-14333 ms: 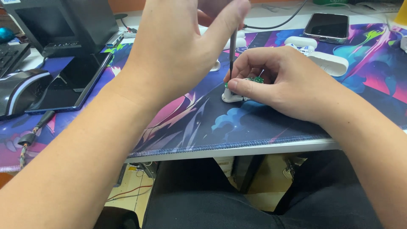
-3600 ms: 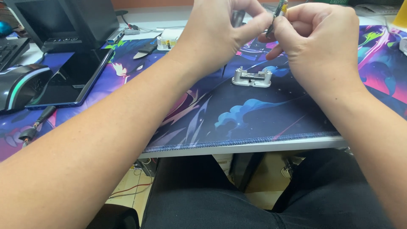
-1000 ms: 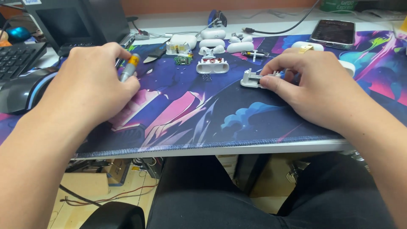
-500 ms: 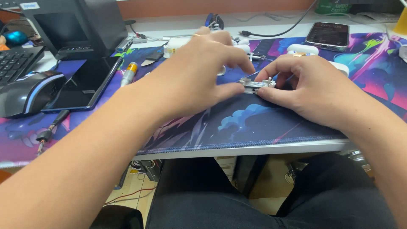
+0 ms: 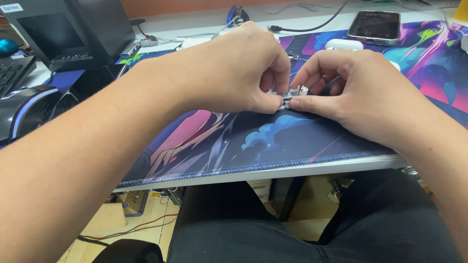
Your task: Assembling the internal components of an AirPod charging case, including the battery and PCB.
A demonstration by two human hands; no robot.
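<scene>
A small white and metal part (image 5: 291,93) rests on the colourful desk mat (image 5: 273,141) near the table's front. My left hand (image 5: 239,68) pinches its left end with thumb and fingers. My right hand (image 5: 356,92) grips its right end, thumb pressed along the near side. Most of the part is hidden between the fingers.
A phone (image 5: 374,25) lies at the back right with a cable beside it. A white case (image 5: 343,44) sits behind my right hand. A black device (image 5: 73,34), a keyboard (image 5: 12,73) and a mouse (image 5: 27,109) stand at the left. The table edge (image 5: 273,171) runs below my hands.
My left hand has let go of the pen-like tool at the left and come across to the small part. Both hands have closed tighter on it.
</scene>
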